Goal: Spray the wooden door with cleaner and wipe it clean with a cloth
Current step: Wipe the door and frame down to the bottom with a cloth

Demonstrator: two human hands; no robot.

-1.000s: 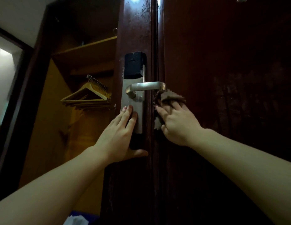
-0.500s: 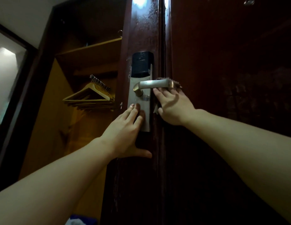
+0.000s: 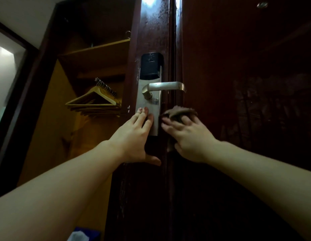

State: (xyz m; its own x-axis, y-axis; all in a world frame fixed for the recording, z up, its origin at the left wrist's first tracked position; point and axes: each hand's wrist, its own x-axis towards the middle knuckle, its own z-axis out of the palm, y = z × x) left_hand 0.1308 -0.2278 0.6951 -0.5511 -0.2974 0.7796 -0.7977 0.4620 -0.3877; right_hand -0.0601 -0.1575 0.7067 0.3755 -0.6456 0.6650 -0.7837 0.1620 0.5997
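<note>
The dark brown wooden door (image 3: 238, 66) stands ajar, its edge toward me, wet streaks showing on its face. A silver lock plate (image 3: 148, 105) with a black reader and a lever handle (image 3: 164, 86) is on the door's narrow side. My left hand (image 3: 135, 134) lies flat with straight fingers on the lower lock plate, thumb spread below. My right hand (image 3: 187, 136) presses a brown cloth (image 3: 180, 112) against the door's edge just below the lever's tip; its fingers lie spread over the cloth. No spray bottle is in view.
An open wardrobe (image 3: 92, 54) with a shelf and several wooden hangers (image 3: 94, 101) stands left of the door. A dark door frame (image 3: 21, 84) and a lit opening are at far left. A blue box with white tissue (image 3: 83, 235) sits at the bottom.
My right hand with the cloth rose to the lever handle, then came back down below it along the door edge. My left hand has stayed on the lock plate.
</note>
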